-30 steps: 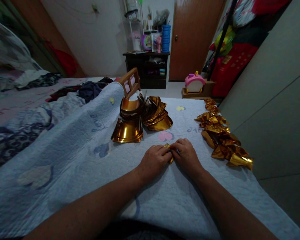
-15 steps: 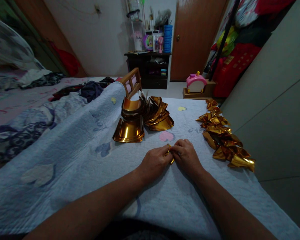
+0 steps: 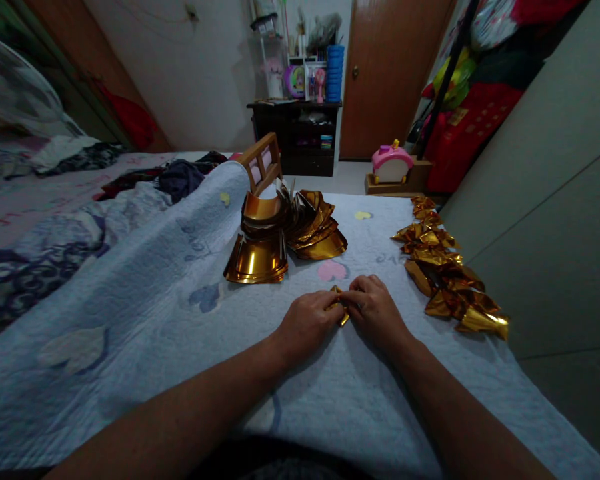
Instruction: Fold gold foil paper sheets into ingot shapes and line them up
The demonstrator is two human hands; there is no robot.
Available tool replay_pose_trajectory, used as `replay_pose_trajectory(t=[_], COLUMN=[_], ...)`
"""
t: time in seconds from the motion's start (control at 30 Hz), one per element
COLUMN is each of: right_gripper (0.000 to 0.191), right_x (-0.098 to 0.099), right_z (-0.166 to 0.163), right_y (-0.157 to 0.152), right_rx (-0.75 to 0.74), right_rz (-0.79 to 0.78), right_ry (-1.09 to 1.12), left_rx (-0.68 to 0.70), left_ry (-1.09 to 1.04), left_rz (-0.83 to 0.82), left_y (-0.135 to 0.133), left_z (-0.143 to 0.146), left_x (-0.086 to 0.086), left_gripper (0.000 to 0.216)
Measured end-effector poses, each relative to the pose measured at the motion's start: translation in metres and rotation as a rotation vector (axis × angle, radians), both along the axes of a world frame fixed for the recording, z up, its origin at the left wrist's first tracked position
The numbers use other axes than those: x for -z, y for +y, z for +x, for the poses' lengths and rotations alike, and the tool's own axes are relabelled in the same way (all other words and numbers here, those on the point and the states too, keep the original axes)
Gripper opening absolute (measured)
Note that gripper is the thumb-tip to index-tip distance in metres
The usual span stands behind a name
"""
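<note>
Between my hands is a small folded piece of gold foil paper (image 3: pixel 345 319), mostly covered by my fingers. My left hand (image 3: pixel 310 321) pinches it from the left, and my right hand (image 3: pixel 375 307) grips its other side, fingertips nearly touching the left ones. Beyond my hands lie fanned stacks of curved gold foil sheets (image 3: pixel 257 259), with more crumpled-looking gold sheets (image 3: pixel 320 230) beside them. To the right, a row of folded gold foil pieces (image 3: pixel 457 287) runs along the edge of the quilt.
A pale blue quilt (image 3: pixel 180 360) with heart patterns covers the surface. A small wooden frame (image 3: pixel 263 163) stands behind the stacks. Farther off are a dark cabinet (image 3: pixel 295 143), a pink toy (image 3: pixel 393 163) and a brown door (image 3: pixel 390 80). Bedding (image 3: pixel 55 240) lies at left.
My fingers have shifted slightly around the foil, so a bit more of it shows between them. The stacks and the row of folded pieces stay in place.
</note>
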State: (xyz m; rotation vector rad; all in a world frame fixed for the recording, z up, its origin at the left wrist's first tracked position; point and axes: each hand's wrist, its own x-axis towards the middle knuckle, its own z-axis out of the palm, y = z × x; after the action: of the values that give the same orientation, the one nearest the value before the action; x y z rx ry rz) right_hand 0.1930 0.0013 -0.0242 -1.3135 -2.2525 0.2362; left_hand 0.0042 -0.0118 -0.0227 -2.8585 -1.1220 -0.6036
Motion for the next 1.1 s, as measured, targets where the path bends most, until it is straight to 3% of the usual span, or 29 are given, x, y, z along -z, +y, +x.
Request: replay_pose_trajectory(t=[1.1], right_gripper=[0.026], right_x=[-0.0064], right_z=[-0.0012], right_y=[-0.001], right_rx=[-0.012], right_rz=[-0.063], right_ry=[-0.012], left_rx=[0.078], left_ry=[0.018], left_rz=[0.051], left_y=[0.0021], left_z=[0.0011], left_x=[-0.0043], left_gripper=[0.015])
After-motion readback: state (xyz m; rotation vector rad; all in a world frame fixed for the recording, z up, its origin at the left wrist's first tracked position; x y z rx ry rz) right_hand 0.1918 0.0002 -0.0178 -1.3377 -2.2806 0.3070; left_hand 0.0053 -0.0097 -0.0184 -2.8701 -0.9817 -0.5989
